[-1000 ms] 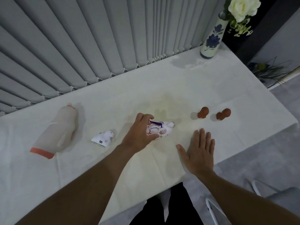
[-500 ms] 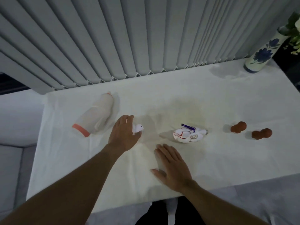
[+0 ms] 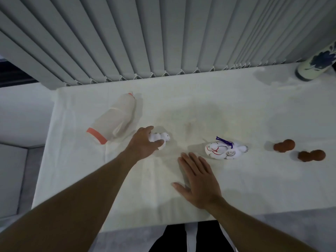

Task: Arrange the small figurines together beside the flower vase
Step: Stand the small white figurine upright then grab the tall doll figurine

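My left hand [image 3: 144, 144] grips a small white animal figurine [image 3: 161, 138] left of centre on the table; its head pokes out past my fingers. A larger white figurine [image 3: 224, 150] with red lines and a purple cord lies in the middle. Two brown figurines [image 3: 284, 145] [image 3: 311, 155] sit further right, apart from each other. The blue-flowered vase [image 3: 317, 63] stands at the far right back corner, partly cut off by the frame edge. My right hand [image 3: 199, 180] rests flat and open on the cloth near the front edge.
A white tablecloth [image 3: 236, 115] covers the table. A pale bottle with an orange base [image 3: 112, 122] lies on its side at the left, just behind my left hand. Grey vertical blinds [image 3: 163, 37] hang along the table's back edge. The table's left edge is near the bottle.
My left hand let go of the larger white figurine, moved left, and closed on the small white one. My right hand stayed flat on the cloth. The view swung left, pushing the vase to the edge.
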A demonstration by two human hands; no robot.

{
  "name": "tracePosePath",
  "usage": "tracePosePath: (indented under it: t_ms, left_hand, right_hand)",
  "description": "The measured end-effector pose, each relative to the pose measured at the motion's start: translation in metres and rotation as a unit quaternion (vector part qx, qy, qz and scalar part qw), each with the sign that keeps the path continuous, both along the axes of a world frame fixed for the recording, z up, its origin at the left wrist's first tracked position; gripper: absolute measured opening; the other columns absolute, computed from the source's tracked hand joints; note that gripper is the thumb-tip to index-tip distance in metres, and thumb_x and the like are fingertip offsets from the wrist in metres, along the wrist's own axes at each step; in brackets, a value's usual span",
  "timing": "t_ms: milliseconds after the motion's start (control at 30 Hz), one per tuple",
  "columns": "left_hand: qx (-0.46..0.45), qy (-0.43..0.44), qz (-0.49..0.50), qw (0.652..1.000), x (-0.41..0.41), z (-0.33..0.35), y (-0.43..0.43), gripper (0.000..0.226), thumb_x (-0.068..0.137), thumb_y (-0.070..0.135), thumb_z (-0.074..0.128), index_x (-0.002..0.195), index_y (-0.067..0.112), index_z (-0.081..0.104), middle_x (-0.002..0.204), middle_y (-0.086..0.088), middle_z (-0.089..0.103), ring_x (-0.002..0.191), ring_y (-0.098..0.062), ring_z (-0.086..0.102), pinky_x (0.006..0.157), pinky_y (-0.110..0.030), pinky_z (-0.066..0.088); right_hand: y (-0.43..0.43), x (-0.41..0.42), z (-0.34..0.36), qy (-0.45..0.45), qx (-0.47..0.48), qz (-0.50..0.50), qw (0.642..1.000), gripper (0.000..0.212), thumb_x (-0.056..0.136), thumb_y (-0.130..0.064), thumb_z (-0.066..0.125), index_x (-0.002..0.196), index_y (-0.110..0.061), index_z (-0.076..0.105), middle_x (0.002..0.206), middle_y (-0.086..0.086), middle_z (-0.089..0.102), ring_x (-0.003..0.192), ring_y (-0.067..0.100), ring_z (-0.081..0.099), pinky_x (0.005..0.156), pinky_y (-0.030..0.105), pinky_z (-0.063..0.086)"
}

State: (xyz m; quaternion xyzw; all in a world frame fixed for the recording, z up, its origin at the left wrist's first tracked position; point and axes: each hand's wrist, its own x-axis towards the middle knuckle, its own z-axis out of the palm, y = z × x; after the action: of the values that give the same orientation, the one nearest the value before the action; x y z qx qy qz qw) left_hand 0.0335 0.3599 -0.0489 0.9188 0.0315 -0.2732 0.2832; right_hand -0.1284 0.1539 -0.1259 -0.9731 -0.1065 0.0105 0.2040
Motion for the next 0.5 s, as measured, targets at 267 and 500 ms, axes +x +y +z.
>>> tracePosePath:
  t_ms: [267, 500]
  left_hand:
    - [-0.087, -0.099, -0.01, 0.991, 0.008, 0.003, -0.011, 0.028, 0.073, 0.029, 0.083, 0.095, 0.016, 0.072, 0.096, -0.002, 0.065, 0.083, -0.013, 0.063, 0.06, -0.011, 0.041]
    - [-0.098, -0.179, -0.059, 0.977, -0.012, -0.004, -0.003, 0.035, 0.08, 0.033, 0.079, 0.103, 0.018, 0.059, 0.109, 0.004, 0.049, 0.089, -0.012, 0.057, 0.074, -0.02, 0.046]
  right_hand:
    - [0.0, 0.001, 0.004, 0.013, -0.001, -0.006, 1.0, 0.082, 0.095, -0.07, 0.051, 0.157, -0.017, 0.038, 0.167, -0.001, 0.031, 0.156, 0.023, 0.023, 0.124, 0.048, 0.025]
    - [0.001, 0.002, 0.003, 0.015, 0.004, -0.007, 1.0, 0.081, 0.095, -0.069, 0.052, 0.156, -0.017, 0.039, 0.168, -0.002, 0.029, 0.157, 0.02, 0.02, 0.125, 0.047, 0.024]
